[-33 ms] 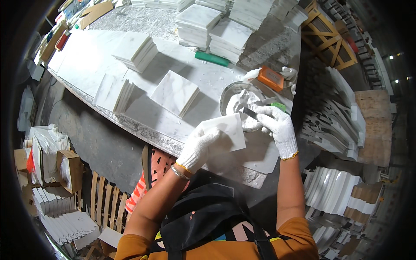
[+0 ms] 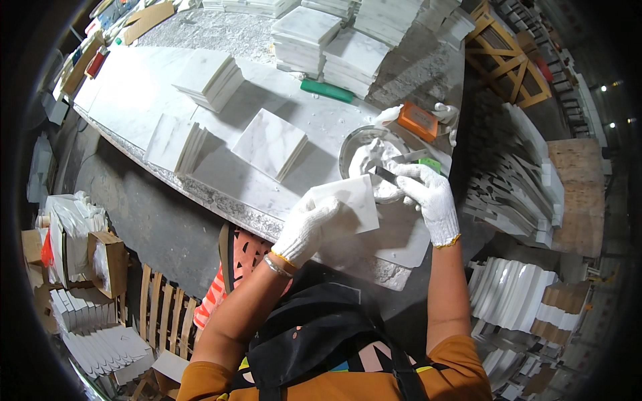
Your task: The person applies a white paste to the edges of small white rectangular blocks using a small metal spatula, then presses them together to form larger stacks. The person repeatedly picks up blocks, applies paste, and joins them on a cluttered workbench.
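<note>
My left hand (image 2: 302,226), in a white knit glove, is closed on the edge of a thin white marble tile (image 2: 356,206), held tilted above the table's near edge. In my gloved right hand (image 2: 431,202), the fingers pinch a small dark flat-edged tool (image 2: 384,174). That tool is just beyond the tile's upper right corner, over a round bowl (image 2: 344,151) of white paste (image 2: 369,156). A metal blade (image 2: 406,158) lies across the bowl beside a bright green piece (image 2: 430,163); whether they are joined I cannot tell.
Tile stacks stand on the white table (image 2: 127,73): a near stack (image 2: 267,142), a leaning stack (image 2: 175,142), and taller ones (image 2: 304,30) at the back. An orange box (image 2: 418,121) and a green bar (image 2: 327,90) lie by the bowl. Leaning slabs (image 2: 515,184) crowd the right.
</note>
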`<state>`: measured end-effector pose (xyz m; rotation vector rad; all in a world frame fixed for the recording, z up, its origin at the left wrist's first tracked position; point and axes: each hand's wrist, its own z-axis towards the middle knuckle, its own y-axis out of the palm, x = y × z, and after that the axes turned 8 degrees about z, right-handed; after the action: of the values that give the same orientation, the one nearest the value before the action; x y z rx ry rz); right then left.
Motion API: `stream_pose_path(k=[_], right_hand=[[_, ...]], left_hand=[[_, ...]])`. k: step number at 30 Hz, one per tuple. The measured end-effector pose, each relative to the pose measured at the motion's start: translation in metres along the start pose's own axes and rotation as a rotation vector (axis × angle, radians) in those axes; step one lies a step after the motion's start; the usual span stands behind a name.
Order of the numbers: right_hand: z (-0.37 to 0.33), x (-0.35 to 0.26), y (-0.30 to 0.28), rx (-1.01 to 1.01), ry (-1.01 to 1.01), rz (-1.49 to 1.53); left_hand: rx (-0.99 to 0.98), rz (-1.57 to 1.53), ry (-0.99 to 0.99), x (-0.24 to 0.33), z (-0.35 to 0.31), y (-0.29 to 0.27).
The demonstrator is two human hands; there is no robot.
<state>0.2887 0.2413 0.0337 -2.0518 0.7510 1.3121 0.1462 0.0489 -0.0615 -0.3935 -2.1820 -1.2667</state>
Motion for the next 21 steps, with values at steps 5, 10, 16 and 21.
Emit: stream_pose_path(k=[5,10,16,21], right_hand=[[-0.008,-0.006,0.004,0.007,-0.062,-0.063],[-0.011,-0.002,0.006,0.025,-0.139,-0.086],[-0.009,0.008,0.006,0.048,-0.350,-0.203],[-0.009,0.005,0.006,0.099,-0.561,-0.442]], left_hand=[[0.005,0.033,0.003,-0.004,0.003,-0.005],[0.000,0.020,-0.005,-0.003,0.001,-0.003],[0.007,0.030,-0.009,-0.002,0.001,-0.002],[0.017,0.032,0.006,-0.004,0.001,-0.003]])
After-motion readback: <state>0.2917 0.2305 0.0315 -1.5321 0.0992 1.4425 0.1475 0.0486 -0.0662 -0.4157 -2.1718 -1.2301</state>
